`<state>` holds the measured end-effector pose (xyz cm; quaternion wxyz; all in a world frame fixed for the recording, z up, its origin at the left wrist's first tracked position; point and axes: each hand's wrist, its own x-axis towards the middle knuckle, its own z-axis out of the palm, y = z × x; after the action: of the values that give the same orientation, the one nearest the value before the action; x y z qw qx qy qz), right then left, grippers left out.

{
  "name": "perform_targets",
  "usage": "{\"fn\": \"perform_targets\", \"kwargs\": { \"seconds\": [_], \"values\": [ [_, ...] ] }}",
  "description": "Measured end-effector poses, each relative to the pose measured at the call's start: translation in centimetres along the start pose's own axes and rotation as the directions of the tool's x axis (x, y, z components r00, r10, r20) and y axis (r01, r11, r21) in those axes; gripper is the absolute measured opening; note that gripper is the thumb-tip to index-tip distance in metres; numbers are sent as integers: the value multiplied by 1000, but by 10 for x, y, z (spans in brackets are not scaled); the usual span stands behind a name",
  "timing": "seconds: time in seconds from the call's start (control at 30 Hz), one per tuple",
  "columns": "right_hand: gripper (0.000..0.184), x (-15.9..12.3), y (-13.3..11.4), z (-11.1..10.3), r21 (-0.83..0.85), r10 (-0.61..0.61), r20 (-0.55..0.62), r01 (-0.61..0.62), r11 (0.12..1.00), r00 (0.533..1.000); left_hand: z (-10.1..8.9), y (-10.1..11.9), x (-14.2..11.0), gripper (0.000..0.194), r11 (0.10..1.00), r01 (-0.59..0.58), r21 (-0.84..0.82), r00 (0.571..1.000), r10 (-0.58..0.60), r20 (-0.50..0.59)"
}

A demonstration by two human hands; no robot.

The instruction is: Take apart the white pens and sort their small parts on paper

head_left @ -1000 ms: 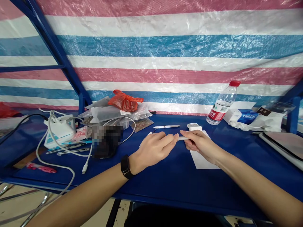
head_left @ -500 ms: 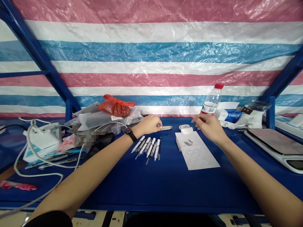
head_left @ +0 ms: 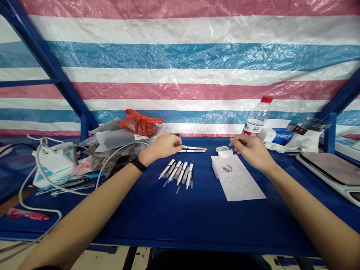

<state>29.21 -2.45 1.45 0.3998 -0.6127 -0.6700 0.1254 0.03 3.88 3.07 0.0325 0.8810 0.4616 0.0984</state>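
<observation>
My left hand [head_left: 164,146] lies far out on the blue table [head_left: 197,225], a black watch on its wrist. Its fingers are curled, and their tips pinch the left end of two white pens [head_left: 195,149] lying side by side. Just in front of them several white and black pens [head_left: 180,172] lie in a row. My right hand [head_left: 250,150] hovers over the far end of a white paper sheet [head_left: 239,183], thumb and forefinger pinched beside a small white dish [head_left: 224,151]. Whatever it holds is too small to make out. Small metal parts [head_left: 226,168] lie on the sheet.
A water bottle [head_left: 257,120] and a blue tissue pack [head_left: 282,137] stand at the back right, with a flat scale [head_left: 329,168] at the right edge. Plastic bags topped by a red bag [head_left: 139,123] are piled at the back left. White chargers and cables [head_left: 53,161] lie further left.
A second ago both hands held one pen together near me. They have since parted: the left reached to the far pens, where two now lie instead of one, and the right rose beside the dish.
</observation>
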Motion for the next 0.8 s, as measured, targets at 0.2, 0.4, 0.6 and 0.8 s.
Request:
{"fn": "perform_targets", "kwargs": {
  "seconds": [0.2, 0.4, 0.6, 0.8],
  "values": [
    [38, -3, -4, 2, -43, -66, 101, 70, 997, 993, 11, -5, -40, 20, 990, 141, 16, 985, -142, 101],
    [21, -26, -35, 30, -148, -120, 238, 158, 976, 964, 22, -5, -51, 17, 977, 212, -25, 970, -208, 129],
    [34, -48, -83, 77, -413, 103, 519, 143, 899, 849, 25, -8, -52, 15, 976, 210, -63, 970, -200, 135],
    [33, -38, -103, 80, -522, 255, 532, 75, 850, 807, 24, -5, -56, 24, 970, 230, -73, 967, -220, 131]
  ]
}}
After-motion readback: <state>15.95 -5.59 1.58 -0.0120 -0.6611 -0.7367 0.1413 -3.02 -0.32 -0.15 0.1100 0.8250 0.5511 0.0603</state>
